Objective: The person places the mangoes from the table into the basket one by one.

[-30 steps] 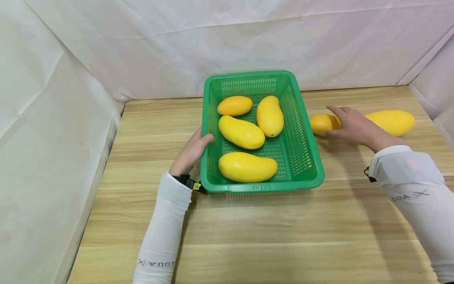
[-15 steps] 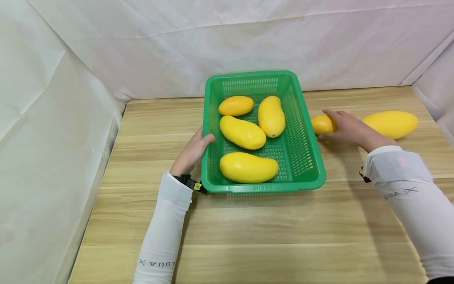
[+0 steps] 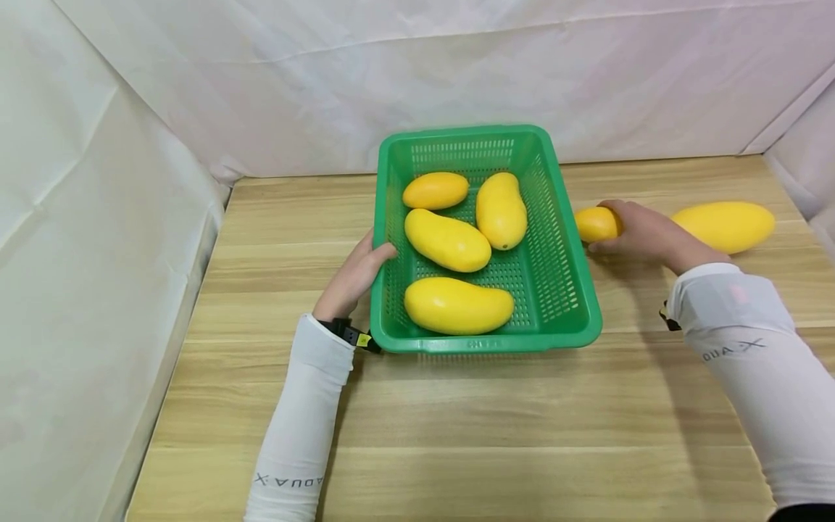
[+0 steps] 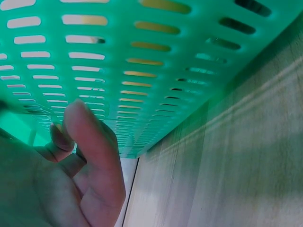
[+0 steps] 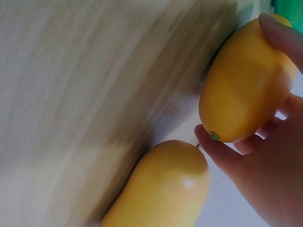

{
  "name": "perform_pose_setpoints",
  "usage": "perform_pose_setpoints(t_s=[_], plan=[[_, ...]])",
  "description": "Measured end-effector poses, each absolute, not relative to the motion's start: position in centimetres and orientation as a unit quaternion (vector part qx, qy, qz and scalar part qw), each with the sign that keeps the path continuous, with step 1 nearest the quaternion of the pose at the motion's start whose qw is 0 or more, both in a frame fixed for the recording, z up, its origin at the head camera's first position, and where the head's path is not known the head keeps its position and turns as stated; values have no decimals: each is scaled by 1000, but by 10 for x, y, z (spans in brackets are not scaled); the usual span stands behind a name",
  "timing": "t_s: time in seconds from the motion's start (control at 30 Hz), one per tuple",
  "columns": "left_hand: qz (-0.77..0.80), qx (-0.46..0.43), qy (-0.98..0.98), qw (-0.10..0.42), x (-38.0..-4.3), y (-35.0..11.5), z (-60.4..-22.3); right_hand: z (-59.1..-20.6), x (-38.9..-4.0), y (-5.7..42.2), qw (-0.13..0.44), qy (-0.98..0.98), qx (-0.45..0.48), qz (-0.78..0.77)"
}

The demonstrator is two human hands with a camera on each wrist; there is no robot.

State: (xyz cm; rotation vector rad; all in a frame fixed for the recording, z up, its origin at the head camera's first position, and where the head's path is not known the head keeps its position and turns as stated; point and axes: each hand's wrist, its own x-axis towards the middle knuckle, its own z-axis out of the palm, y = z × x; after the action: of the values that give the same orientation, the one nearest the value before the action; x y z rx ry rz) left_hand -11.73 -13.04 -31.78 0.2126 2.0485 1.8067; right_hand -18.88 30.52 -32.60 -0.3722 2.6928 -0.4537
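My left hand [image 3: 354,278] grips the left side of a green plastic basket [image 3: 485,344]. In the head view its thumb lies over the rim, while the left wrist view shows curled fingers [image 4: 94,142] against the slotted outer wall. To the right of the basket, my right hand [image 3: 642,233] holds a small orange-yellow mango [image 3: 595,224] low at the table, partly covering it. The right wrist view shows thumb and fingers around this mango [image 5: 246,80], with its green stem spot visible. Behind the right hand lies a larger yellow mango [image 3: 727,226].
Several mangoes lie in the basket: a small orange one [image 3: 435,190], an upright-lying one [image 3: 501,212], a middle one [image 3: 447,241] and a front one [image 3: 459,307]. The wooden table [image 3: 496,435] is bounded by white cloth [image 3: 457,65] behind and at both sides.
My right hand has shifted slightly left and its fingers have drawn in around the small mango. The left hand keeps its grip on the basket, and the view has tilted slightly.
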Motion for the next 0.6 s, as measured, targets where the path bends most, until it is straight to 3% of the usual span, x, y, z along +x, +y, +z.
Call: perform_pose_setpoints(t_s=[0.43,0.6], plan=[[654,92,726,190,-127,-135,-344,-322,-184,298,211,967,-87,-114],[654,87,725,196,-122,-133,-330,-319,-179,296,211,968,-78,-112]])
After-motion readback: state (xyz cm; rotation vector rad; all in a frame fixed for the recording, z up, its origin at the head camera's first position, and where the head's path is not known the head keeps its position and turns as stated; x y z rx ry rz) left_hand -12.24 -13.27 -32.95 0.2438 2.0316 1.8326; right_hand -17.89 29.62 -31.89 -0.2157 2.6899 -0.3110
